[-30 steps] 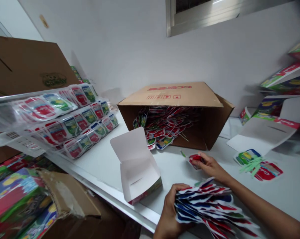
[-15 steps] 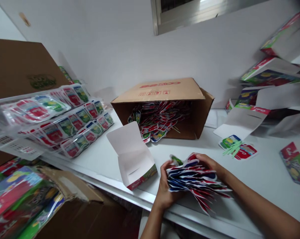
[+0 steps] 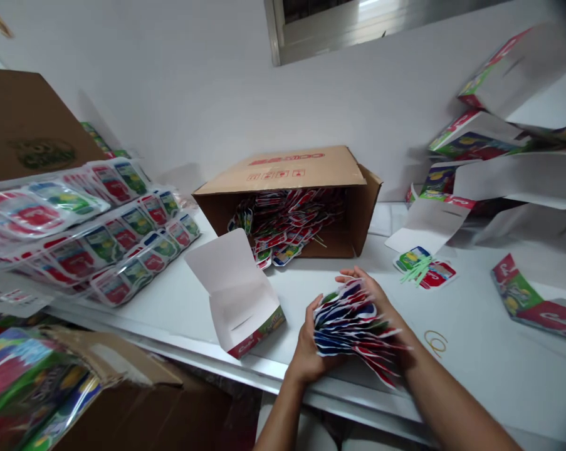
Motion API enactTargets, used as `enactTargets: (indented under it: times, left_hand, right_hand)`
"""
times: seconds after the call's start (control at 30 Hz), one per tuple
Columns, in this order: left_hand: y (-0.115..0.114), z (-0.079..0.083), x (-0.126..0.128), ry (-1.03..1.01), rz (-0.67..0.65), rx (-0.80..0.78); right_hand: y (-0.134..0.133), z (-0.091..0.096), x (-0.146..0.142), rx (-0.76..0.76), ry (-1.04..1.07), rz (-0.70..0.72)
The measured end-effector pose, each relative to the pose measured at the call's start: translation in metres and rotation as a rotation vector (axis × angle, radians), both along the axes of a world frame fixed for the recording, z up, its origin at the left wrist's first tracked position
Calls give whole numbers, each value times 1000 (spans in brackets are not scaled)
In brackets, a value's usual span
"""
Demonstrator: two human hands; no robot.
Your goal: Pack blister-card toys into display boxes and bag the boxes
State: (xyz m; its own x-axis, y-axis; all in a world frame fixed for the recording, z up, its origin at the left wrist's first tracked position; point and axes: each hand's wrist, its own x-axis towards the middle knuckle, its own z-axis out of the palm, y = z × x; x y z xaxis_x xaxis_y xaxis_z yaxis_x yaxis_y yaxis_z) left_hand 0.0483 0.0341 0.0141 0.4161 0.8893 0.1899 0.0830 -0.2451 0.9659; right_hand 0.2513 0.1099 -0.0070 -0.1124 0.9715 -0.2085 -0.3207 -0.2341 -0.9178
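1. The sachet stack (image 3: 353, 319) you hold: glossy, smooth printed faces. Film or coated paper, cannot tell which.
2. Shipping box (image 3: 301, 166): brown corrugated cardboard, matt, with red print on its upper face.
3. Folding carton (image 3: 235, 294): thin paperboard, plain matt white inside, glossy colour print outside.
4. Blister trays (image 3: 76, 232): clear plastic, shiny, catching glare.
5. Table (image 3: 475, 376): white and smooth with a slight sheen. You cannot tell the material.
6. Torn box (image 3: 118, 363): brown cardboard, with a rough, fibrous ripped edge.
7. Window frame (image 3: 272, 31): bare metal with a dull sheen.
8. Wall (image 3: 193, 81): painted, matt.
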Motion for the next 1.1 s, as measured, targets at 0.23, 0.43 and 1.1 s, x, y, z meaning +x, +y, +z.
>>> enactTargets:
  times: [0.23, 0.43, 1.1]
  left_hand:
    - [1, 12, 8, -82, 157, -5]
    - [3, 8, 2, -117, 94, -24]
    - [3, 1, -5, -86, 27, -30]
  right_hand:
    - [3, 5, -3, -37, 87, -219]
    - [-66, 2, 37, 91, -180, -272]
    - [-72, 9, 46, 139, -452, 159]
